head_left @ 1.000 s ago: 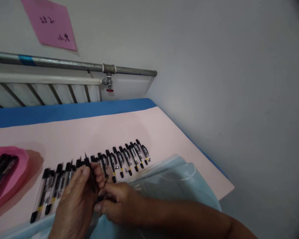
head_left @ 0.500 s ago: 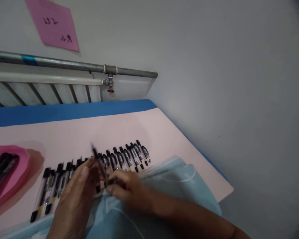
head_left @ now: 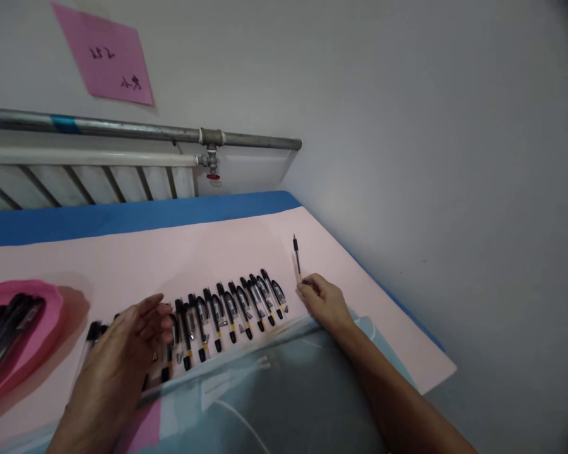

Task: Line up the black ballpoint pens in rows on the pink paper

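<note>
Clearly, in the head view, the two hands work well apart. The right hand [head_left: 324, 299] pinches the near end of an uncapped pen [head_left: 298, 257] between thumb and fingers, just right of the row of pens [head_left: 230, 313] on the pink-covered counter [head_left: 194, 249]; whether the pen touches the surface, I cannot tell. Its bare tip points away from the person. The left hand [head_left: 123, 353] is loosely curled over the row's left part, with nothing visible in its grasp. A light pinch behind the tip seems best, with the pen square to the row and clear of its neighbour. The left fingers should float above the pens, and the right wrist ought to avoid dragging the pale blue cloth [head_left: 274, 403] against them.
</note>
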`<state>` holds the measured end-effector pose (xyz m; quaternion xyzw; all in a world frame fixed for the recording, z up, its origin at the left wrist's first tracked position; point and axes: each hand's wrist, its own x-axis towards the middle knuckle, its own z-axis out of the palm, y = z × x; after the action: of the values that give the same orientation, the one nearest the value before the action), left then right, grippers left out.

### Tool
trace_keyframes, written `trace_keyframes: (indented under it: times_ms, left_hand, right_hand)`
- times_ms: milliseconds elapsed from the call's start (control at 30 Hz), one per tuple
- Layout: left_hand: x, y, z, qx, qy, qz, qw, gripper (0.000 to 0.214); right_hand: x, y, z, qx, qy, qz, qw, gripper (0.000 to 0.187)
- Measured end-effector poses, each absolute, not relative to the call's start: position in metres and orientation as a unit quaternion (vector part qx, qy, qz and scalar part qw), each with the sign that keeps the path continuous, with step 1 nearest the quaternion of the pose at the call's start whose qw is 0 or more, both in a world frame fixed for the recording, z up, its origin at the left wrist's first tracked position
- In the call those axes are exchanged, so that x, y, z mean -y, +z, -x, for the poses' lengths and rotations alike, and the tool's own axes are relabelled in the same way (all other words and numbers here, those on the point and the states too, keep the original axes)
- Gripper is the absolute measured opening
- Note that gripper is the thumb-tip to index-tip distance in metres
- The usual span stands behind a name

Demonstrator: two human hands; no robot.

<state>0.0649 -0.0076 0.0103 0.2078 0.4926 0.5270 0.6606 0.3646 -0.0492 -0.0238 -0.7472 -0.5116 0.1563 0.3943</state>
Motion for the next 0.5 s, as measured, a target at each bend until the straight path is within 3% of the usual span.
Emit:
trace_keyframes:
  times_ms: [500]
  left_hand:
    - [0.0019, 0.0017, -0.0564, -0.49, 0.52, -0.23, 0.661, 0.019]
  right_hand:
    - [0.0445, -0.0303, -0.3603, 0.539, 0.158, 0.755, 0.338, 0.02]
